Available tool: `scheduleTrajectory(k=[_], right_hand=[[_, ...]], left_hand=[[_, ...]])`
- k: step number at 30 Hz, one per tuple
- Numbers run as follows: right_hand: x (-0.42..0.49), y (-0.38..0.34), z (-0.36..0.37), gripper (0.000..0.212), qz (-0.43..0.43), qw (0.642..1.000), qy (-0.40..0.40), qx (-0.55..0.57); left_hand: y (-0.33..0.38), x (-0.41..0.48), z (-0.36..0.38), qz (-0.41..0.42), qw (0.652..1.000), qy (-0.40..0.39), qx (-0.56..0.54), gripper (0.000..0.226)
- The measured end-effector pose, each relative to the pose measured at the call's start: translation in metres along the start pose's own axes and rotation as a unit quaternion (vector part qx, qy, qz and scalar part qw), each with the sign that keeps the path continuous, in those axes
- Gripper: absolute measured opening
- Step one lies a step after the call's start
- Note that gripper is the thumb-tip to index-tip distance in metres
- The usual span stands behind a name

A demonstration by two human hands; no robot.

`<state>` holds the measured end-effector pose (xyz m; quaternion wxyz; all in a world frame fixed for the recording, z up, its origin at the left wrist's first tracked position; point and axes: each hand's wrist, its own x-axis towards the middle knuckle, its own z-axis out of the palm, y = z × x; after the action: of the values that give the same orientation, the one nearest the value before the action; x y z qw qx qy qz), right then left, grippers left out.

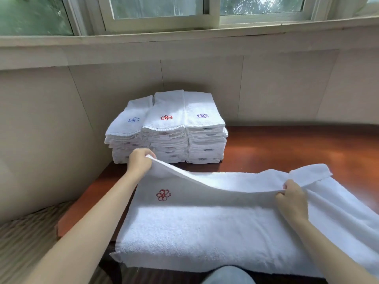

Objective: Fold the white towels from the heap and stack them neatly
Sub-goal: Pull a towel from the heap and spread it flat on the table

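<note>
Left hand (140, 160), centre-left of frame: fingers curled down over the far left corner of the white towel (194, 228), thumb hidden. It grips that corner and holds it lifted off the table. Right hand (292, 198), right of centre: thumb and forefinger pinched tight on the same long edge, other fingers curled in behind, and the edge is raised there too. Between the two hands the held edge sags in a shallow curve and throws a shadow on the layer below.

The towel fills the lower middle and lower right of the frame, lying lengthwise on the reddish-brown table (297, 148). Its near edge hangs toward the camera, and a loose flap (309, 173) lies past the right hand. A red pinwheel logo (163, 195) shows on the lifted part, just below the left hand.

Folded stacks (166, 130) sit in the centre of the frame against the beige wall (51, 130): three piles side by side, touching (top logos blue, red, purple, left to right). The left hand is just in front of the left pile's base; whether it touches, cannot tell.

A window (164, 13) runs along the top of the frame. Woven mat (26, 238) lower left; denim knee (227, 275) bottom centre, below the towel's near edge.
</note>
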<state>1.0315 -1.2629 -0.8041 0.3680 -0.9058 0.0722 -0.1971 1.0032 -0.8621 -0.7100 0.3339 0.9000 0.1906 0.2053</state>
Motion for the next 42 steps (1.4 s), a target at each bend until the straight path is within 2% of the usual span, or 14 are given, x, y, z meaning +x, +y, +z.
scheduleTrajectory(k=[2,4,9,12,14,17,21,24,29,32,36,40,42], right_hand=[[-0.003,0.003,-0.001,0.017,0.005,1.0,-0.015,-0.002],[-0.004,0.001,-0.005,0.016,0.019,1.0,-0.02,0.0],[-0.013,-0.001,-0.012,0.016,0.031,0.999,0.037,-0.006],[-0.018,-0.004,-0.014,0.017,0.017,0.998,0.058,-0.029],[-0.019,-0.003,-0.015,0.017,0.01,0.997,0.026,-0.071],[-0.019,-0.002,-0.015,0.019,0.016,0.991,-0.039,-0.128],[-0.018,0.001,-0.017,0.02,0.009,0.992,-0.054,-0.113],[-0.018,0.005,-0.02,0.019,0.027,0.997,-0.049,-0.055],[-0.015,0.011,-0.024,0.016,0.086,0.993,-0.009,0.084],[-0.012,0.015,-0.028,0.022,0.123,0.98,0.051,0.148],[0.01,0.028,-0.039,0.027,0.163,0.963,0.13,0.173],[0.045,0.051,-0.057,0.022,0.218,0.95,0.085,0.208],[0.062,0.063,-0.061,0.021,0.243,0.946,0.048,0.209]], left_hand=[[-0.016,-0.018,0.003,-0.025,0.994,-0.029,-0.1,0.034],[-0.036,-0.041,0.002,-0.013,0.993,-0.044,-0.108,0.038],[-0.086,-0.087,-0.001,0.093,0.991,-0.035,0.09,0.04],[-0.094,-0.104,0.0,0.099,0.977,-0.036,0.186,0.036],[-0.089,-0.107,0.0,0.075,0.968,-0.022,0.241,0.036],[-0.073,-0.106,0.0,0.057,0.933,-0.031,0.355,0.03],[-0.047,-0.104,0.016,0.077,0.897,-0.039,0.432,0.024],[-0.019,-0.109,0.043,0.105,0.913,-0.076,0.388,0.027],[0.043,-0.126,0.107,0.13,0.951,-0.141,0.243,0.028],[0.083,-0.132,0.148,0.159,0.953,-0.162,0.199,0.027],[0.135,-0.135,0.201,0.186,0.951,-0.209,0.132,0.031],[0.184,-0.142,0.251,0.211,0.945,-0.246,0.042,0.036],[0.196,-0.15,0.27,0.237,0.937,-0.251,0.058,0.035]])
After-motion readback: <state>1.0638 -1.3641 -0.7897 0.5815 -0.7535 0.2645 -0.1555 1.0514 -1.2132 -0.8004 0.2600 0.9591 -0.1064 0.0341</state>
